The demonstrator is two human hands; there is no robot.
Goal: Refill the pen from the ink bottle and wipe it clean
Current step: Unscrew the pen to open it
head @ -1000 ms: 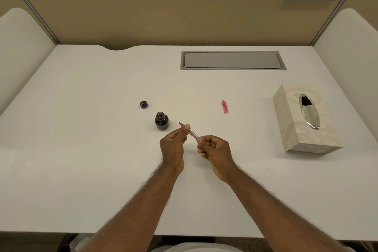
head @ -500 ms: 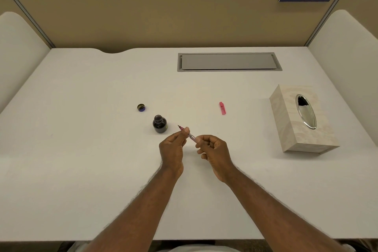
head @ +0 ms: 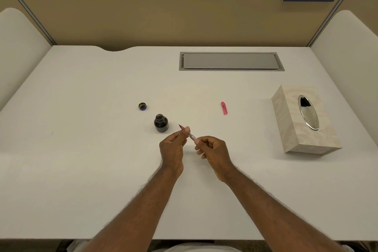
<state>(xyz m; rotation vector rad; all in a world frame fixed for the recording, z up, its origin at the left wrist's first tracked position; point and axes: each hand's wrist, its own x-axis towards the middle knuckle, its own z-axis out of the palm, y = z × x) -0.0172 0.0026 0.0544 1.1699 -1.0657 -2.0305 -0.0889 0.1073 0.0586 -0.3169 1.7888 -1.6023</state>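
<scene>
A slim pink pen [head: 191,135] is held between both hands above the white desk [head: 81,149], its nib pointing up-left toward the ink bottle. My left hand [head: 173,150] pinches it near the nib; my right hand [head: 213,153] grips its rear end. The small dark ink bottle [head: 161,123] stands uncapped just left of the nib. Its cap [head: 142,106] lies behind and to the left. A pink pen cap [head: 224,108] lies on the desk to the right.
A pale wooden tissue box [head: 302,125] with an oval metal slot sits at the right. A grey cable hatch [head: 231,61] is set into the desk's far side. Partition walls enclose the desk on three sides.
The hands and pen have barely shifted. The view tilted slightly, so everything sits a little differently in frame.
</scene>
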